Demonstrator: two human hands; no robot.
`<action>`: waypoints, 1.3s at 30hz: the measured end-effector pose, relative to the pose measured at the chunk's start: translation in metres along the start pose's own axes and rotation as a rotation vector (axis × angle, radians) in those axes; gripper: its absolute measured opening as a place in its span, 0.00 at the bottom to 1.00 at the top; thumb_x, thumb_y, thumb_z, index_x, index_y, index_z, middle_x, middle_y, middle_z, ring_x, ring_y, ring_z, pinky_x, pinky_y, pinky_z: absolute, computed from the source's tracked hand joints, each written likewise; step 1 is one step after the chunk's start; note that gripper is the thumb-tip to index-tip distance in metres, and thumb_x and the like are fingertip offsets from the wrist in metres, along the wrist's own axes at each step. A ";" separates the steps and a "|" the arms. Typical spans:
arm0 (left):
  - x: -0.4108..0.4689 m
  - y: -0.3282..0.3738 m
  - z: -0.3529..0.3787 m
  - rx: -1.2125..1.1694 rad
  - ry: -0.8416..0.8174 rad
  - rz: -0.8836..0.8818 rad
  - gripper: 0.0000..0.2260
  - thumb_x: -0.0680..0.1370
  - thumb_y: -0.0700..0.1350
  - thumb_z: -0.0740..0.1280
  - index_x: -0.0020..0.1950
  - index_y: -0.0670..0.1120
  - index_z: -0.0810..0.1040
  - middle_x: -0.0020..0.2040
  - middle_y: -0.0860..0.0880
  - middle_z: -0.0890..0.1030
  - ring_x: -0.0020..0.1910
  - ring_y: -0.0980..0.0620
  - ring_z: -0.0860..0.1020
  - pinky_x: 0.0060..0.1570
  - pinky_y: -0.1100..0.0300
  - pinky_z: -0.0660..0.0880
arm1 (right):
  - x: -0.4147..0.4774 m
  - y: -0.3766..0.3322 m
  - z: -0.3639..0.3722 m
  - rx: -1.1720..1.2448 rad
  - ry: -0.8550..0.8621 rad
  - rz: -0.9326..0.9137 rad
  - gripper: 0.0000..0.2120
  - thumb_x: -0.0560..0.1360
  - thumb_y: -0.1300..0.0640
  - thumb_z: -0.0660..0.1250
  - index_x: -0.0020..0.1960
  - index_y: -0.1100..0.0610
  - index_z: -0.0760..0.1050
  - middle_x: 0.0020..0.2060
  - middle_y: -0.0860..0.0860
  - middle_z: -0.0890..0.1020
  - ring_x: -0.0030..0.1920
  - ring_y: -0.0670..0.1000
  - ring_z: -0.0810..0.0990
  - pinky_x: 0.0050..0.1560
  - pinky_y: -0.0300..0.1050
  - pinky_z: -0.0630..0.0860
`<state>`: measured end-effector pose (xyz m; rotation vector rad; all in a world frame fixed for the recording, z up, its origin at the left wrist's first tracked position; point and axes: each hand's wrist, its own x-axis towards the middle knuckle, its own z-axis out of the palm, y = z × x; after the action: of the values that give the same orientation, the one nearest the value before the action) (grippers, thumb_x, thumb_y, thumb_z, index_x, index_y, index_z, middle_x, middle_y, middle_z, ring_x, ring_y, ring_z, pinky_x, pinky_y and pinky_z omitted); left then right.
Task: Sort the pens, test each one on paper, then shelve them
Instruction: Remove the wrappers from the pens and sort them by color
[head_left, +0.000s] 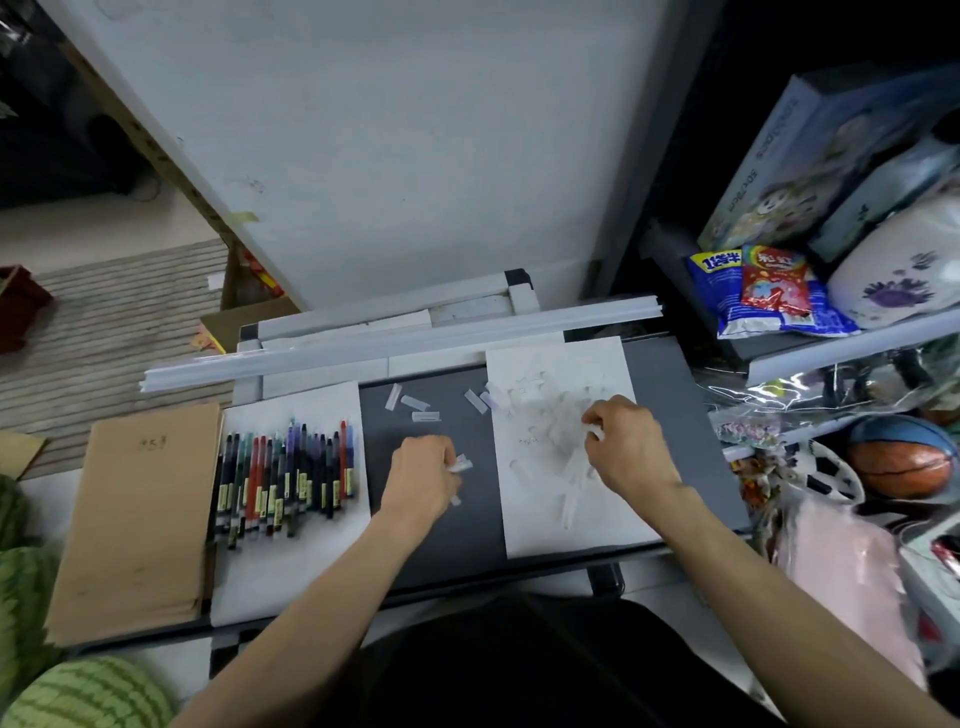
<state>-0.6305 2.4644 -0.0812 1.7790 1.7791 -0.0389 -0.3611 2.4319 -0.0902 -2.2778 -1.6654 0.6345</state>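
Several pens with dark, red, green and purple barrels lie side by side on a white sheet at the left of the grey table. Clear pen caps lie scattered on the grey surface. My left hand is curled and grips a few clear caps above the table's middle. A second white sheet with faint marks and more clear caps lies to the right. My right hand hovers over it and pinches a clear cap between its fingertips.
A brown paper envelope lies left of the pens. White rails run across the table's far edge. Shelves at the right hold snack bags, balls and boxes. Watermelons sit at the lower left.
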 end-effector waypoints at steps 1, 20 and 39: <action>0.001 0.002 0.000 0.009 0.000 -0.001 0.07 0.72 0.35 0.71 0.44 0.46 0.81 0.38 0.48 0.81 0.39 0.47 0.81 0.36 0.60 0.74 | 0.000 0.001 0.000 -0.001 -0.004 -0.003 0.11 0.78 0.63 0.68 0.59 0.58 0.82 0.57 0.53 0.82 0.52 0.57 0.82 0.51 0.50 0.81; 0.024 0.080 0.000 -0.106 0.049 0.152 0.10 0.70 0.36 0.70 0.49 0.46 0.83 0.43 0.49 0.82 0.42 0.48 0.80 0.39 0.57 0.78 | -0.006 0.004 0.001 0.030 0.017 -0.035 0.10 0.80 0.56 0.68 0.58 0.57 0.82 0.54 0.52 0.82 0.50 0.55 0.82 0.46 0.50 0.81; 0.035 0.055 -0.003 -0.067 -0.007 0.277 0.17 0.76 0.36 0.67 0.63 0.48 0.81 0.58 0.48 0.82 0.55 0.49 0.80 0.52 0.55 0.81 | -0.005 -0.038 -0.012 -0.200 -0.074 -0.143 0.16 0.81 0.54 0.63 0.68 0.54 0.76 0.62 0.50 0.79 0.64 0.53 0.75 0.52 0.45 0.75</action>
<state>-0.5785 2.5020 -0.0722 1.9562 1.4959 0.1252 -0.3881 2.4397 -0.0618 -2.2643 -1.9876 0.5479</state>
